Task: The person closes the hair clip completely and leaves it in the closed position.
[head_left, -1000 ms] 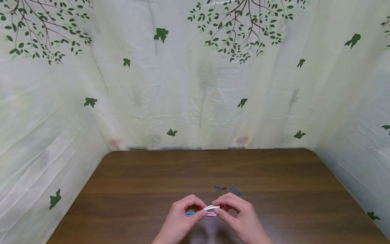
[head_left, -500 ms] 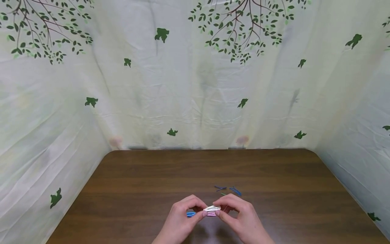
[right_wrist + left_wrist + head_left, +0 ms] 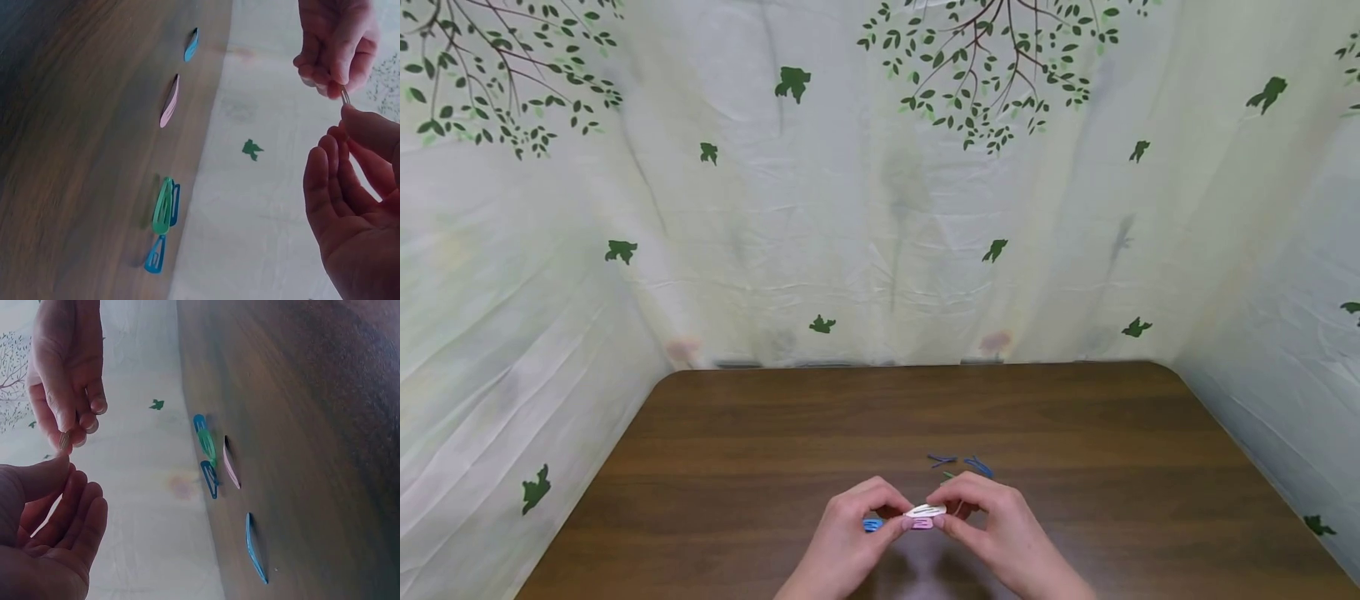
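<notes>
A white snap hair clip [image 3: 927, 511] is pinched at both ends above the table, its slotted face turned up in the head view. My left hand [image 3: 853, 529] holds one end between thumb and forefinger; my right hand [image 3: 988, 525] pinches the other end the same way. In both wrist views the clip [image 3: 345, 95] is mostly covered by fingertips and seen edge-on. Beneath the hands lie a pink hair clip [image 3: 922, 524] and a light blue hair clip [image 3: 872, 525], the latter partly hidden by my left hand in the head view.
Farther back on the brown table [image 3: 737, 450] lie a green hair clip [image 3: 207, 444] and two blue hair clips [image 3: 978, 466] [image 3: 942, 460], close together. A pale cloth [image 3: 850, 208] printed with leaves hangs behind and beside the table.
The white hair clip has turned from a narrow edge to show more of its face, and sits slightly farther right. Both hands keep their pinch with only small shifts.
</notes>
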Demonstrator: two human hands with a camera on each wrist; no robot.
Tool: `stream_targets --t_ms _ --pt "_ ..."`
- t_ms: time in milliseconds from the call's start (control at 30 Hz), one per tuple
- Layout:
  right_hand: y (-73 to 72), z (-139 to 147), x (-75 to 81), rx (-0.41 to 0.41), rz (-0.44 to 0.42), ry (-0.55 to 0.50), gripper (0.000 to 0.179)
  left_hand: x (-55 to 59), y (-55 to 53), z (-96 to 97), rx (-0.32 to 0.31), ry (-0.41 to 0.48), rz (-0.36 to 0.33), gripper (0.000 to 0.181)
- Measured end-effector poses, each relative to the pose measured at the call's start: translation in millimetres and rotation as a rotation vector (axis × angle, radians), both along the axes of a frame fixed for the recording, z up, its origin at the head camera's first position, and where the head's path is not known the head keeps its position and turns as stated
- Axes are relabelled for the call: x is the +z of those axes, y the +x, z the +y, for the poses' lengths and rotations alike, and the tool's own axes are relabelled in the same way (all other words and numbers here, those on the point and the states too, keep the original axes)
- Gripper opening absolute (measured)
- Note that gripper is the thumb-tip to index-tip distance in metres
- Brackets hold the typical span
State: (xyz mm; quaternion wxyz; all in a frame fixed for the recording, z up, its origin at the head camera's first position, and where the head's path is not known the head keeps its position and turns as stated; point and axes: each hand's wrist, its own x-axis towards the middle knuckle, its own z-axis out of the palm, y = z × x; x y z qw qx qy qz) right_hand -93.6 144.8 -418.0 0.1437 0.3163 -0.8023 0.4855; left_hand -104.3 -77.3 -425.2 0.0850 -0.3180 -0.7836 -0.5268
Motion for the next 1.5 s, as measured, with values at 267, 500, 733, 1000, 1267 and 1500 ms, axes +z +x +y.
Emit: stream_targets --t_ms 267,500,733,1000,1267,1500 --pt "-0.4 6 -0.8 0.018 -0.004 0.028 0.026 -1.6 -2.8 4.8 -0.009 -0.033 -0.011 0.011" --pt "-3.7 14 -5.1 0.018 -0.032 0.063 0.026 -4.0 -6.5 10.0 0.010 -0.063 0.000 0.007" --pt "-5.9 23 -8.0 -0.034 -0.130 0.104 0.022 -3.6 -16.1 18.9 -0.023 -0.112 -0.015 0.007" --pt "-9.0 33 -12.7 -0.069 -0.207 0.130 0.018 -3.6 -29.5 27.9 -0.088 -0.173 -0.087 0.010" --pt "-16.9 42 -20.9 -0.049 -0.204 0.194 0.013 -8.1 -37.1 33.2 -0.101 -0.236 -0.142 0.009" --pt "-20.3 43 -27.1 -0.062 -0.223 0.219 0.013 -14.9 -42.6 37.9 -0.094 -0.268 -0.148 0.012"
